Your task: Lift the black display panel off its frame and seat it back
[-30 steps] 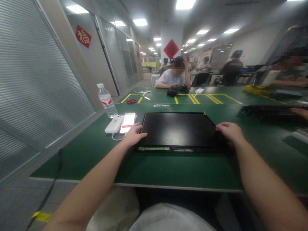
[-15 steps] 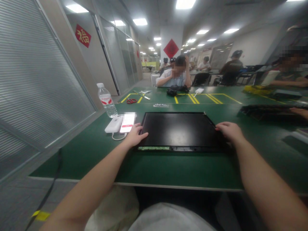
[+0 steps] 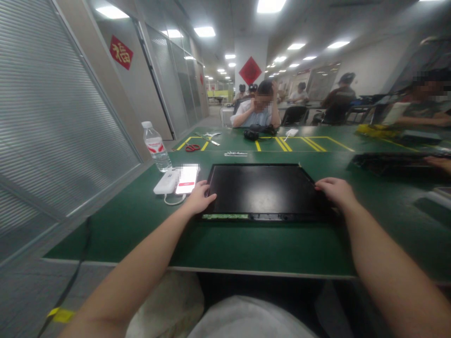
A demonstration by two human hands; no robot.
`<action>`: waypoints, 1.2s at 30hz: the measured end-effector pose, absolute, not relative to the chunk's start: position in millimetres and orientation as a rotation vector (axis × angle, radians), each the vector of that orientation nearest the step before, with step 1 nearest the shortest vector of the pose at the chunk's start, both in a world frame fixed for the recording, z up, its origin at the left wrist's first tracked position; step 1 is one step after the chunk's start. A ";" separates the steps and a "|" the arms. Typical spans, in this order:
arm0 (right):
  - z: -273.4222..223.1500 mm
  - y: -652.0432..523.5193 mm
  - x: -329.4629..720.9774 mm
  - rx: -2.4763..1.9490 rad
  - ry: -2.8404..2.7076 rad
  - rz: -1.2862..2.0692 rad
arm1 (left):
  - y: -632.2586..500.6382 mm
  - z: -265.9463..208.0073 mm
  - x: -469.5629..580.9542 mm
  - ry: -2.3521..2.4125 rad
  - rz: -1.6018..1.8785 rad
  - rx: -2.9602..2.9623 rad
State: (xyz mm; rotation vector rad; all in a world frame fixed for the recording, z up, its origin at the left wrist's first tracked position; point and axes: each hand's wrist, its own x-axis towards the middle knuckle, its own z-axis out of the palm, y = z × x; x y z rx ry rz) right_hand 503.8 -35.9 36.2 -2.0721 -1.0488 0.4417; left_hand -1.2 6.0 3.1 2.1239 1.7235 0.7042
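Observation:
A black display panel lies flat, screen up, on the green table, with a lamp's glare on its glossy face. Along its near edge a strip of green circuit board shows at the left. My left hand grips the panel's left edge, thumb over the screen's border and fingers along the outer side. On the opposite edge, my right hand is closed with its fingertips at the frame; its thumb is partly hidden.
Left of the panel are a phone, a white power bank and a water bottle. Beyond lie red-handled scissors and a black cable bundle. A person sits opposite. Another dark panel is at right.

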 end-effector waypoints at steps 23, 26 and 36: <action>20.3 -25.9 510.2 -2.128 -1.219 0.174 | -23.4 35.5 -0.3 1.187 0.583 2.425; 19.8 -25.8 510.4 -2.126 -1.218 0.167 | -24.6 42.1 1.6 1.038 0.538 2.432; 17.0 -23.4 513.9 -2.105 -1.227 0.147 | -24.3 46.8 -0.8 1.024 0.509 2.362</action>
